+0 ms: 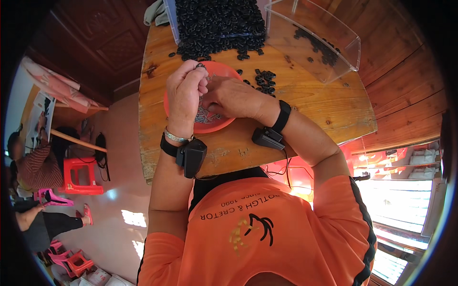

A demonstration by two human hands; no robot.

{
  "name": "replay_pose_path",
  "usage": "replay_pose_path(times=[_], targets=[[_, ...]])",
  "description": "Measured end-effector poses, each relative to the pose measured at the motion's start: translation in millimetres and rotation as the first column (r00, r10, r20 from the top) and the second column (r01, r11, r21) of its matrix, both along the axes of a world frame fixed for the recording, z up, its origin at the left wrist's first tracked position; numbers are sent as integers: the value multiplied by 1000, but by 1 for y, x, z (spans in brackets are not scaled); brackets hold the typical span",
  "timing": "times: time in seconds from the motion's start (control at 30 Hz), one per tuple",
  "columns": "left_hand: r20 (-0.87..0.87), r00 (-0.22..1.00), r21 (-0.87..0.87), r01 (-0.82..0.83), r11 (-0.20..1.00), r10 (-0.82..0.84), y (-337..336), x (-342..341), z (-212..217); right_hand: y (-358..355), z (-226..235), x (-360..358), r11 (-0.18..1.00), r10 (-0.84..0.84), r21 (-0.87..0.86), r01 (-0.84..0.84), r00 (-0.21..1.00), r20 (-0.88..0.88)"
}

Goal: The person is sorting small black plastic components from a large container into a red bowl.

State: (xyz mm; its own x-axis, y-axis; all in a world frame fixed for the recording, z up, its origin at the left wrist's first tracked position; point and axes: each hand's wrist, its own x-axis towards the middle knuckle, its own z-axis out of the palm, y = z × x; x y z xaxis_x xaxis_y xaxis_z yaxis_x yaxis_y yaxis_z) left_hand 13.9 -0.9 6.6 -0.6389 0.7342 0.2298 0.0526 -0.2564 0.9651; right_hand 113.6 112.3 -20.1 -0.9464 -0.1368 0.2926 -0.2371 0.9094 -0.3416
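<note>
Head view: red bowl (pixel 213 127) on a wooden table (pixel 224 155), both hands at it; other places are given from this bowl. Inside, a loose scatter of thin, silvery metal bits (pixel 204 116), seen best at the near side; the rest is behind the hands. Left hand (pixel 185 90) above the bowl's left part, fingers curled into the palm, thumb and forefinger pressed together at the top on a small dark piece (pixel 201 66), its end poking out over the bowl's far rim. Right hand (pixel 234 98) reaches in over the bowl's right rim, fingers bent and pointing down among the bits; tips hidden, so cannot tell whether they pinch anything. Beyond the bowl, a clear bin (pixel 171 19) heaped with black oval pieces (pixel 219 21), many spilled in front of it toward the bowl. Just right of the bowl, a loose cluster of the same sort (pixel 265 80). Farther right and beyond the bowl, a clear plastic box (pixel 355 59); more black pieces (pixel 327 50) show through its wall, cannot tell whether in it or behind it.
</note>
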Motion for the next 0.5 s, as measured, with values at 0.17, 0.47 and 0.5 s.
replay_pose_path(times=[0.17, 0.47, 0.5], targets=[[19, 1000, -9, -11, 1000, 11, 1, 1, 0, 8, -9, -6, 981, -190, 40, 191, 982, -25], [10, 1000, -8, -17, 1000, 18, 0, 1, 1, 12, -6, -5, 968, -220, 74, 241, 950, -220], [11, 1000, -6, -21, 1000, 21, 0, 1, 1, 10, -5, -4, 968, -221, 72, 242, 950, -219]])
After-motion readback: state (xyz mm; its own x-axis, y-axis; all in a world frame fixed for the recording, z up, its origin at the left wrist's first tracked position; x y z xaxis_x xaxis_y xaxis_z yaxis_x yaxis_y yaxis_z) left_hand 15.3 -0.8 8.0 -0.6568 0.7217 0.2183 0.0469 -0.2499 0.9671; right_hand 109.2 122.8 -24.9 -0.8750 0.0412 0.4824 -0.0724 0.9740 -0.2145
